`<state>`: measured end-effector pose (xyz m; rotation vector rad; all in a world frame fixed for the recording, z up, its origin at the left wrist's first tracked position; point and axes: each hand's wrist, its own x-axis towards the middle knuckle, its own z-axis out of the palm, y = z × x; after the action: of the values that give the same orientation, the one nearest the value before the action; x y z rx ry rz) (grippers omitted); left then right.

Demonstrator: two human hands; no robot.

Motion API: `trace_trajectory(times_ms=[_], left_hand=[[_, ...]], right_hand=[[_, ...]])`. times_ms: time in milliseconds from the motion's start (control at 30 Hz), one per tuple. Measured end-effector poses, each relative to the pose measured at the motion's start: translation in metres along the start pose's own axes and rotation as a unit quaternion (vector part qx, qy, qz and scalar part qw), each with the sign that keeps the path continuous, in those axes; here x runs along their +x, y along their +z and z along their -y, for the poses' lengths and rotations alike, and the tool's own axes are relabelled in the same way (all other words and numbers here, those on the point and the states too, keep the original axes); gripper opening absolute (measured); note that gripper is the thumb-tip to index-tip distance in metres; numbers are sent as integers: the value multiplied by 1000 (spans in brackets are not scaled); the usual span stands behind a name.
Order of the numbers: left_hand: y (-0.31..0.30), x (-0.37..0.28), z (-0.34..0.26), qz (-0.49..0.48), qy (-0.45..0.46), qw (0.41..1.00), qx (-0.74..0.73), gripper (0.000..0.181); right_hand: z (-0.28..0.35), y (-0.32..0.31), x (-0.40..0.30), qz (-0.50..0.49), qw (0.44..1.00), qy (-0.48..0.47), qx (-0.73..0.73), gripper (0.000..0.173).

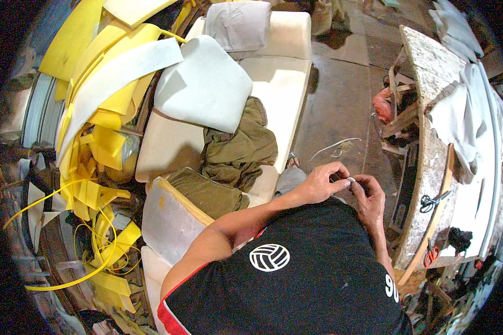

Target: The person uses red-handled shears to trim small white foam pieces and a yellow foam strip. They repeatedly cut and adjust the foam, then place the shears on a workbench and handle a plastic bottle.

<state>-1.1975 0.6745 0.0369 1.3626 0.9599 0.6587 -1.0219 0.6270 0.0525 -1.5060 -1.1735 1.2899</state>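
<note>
In front of my black shirt, my left hand [322, 183] and my right hand [369, 197] meet at the fingertips. Pinched between them is a small pale round piece [351, 180], perhaps a button; the fingers cover part of it. To the left of my hands stands a long seat with cream cushions [283, 90]. Crumpled olive-brown fabric [247, 144] lies across it, beside a light square foam cushion [203, 83]. A folded grey cloth [237, 26] rests at the seat's far end.
Yellow and white foam sheets [109, 71] are heaped at the left, with offcuts [88, 188] below. On the right, a worn worktable [434, 63] bears grey fabric [461, 121], a wooden strip [438, 205], black scissors [429, 203] and red-handled scissors [431, 256]. A pale strip [333, 144] lies on the floor.
</note>
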Motion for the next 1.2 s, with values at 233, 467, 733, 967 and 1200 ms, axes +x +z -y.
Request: trace_trajectory(times_ms=[233, 467, 733, 967, 1200], left_hand=[[-4, -3, 8, -8, 14, 1000, 20, 18], [-3, -4, 3, -41, 28, 999, 11, 18], [-3, 0, -3, -29, 13, 999, 37, 21], [-1, 3, -3, -33, 37, 997, 56, 17], [-1, 13, -12, 4, -28, 997, 74, 19]], right_hand=[[2, 4, 2, 13, 1000, -7, -8, 16], [2, 6, 3, 16, 1000, -11, 17, 16], [-5, 2, 5, 4, 1000, -6, 13, 17], [-10, 0, 6, -6, 1000, -10, 2, 17], [-19, -7, 12, -8, 1000, -1, -15, 18]])
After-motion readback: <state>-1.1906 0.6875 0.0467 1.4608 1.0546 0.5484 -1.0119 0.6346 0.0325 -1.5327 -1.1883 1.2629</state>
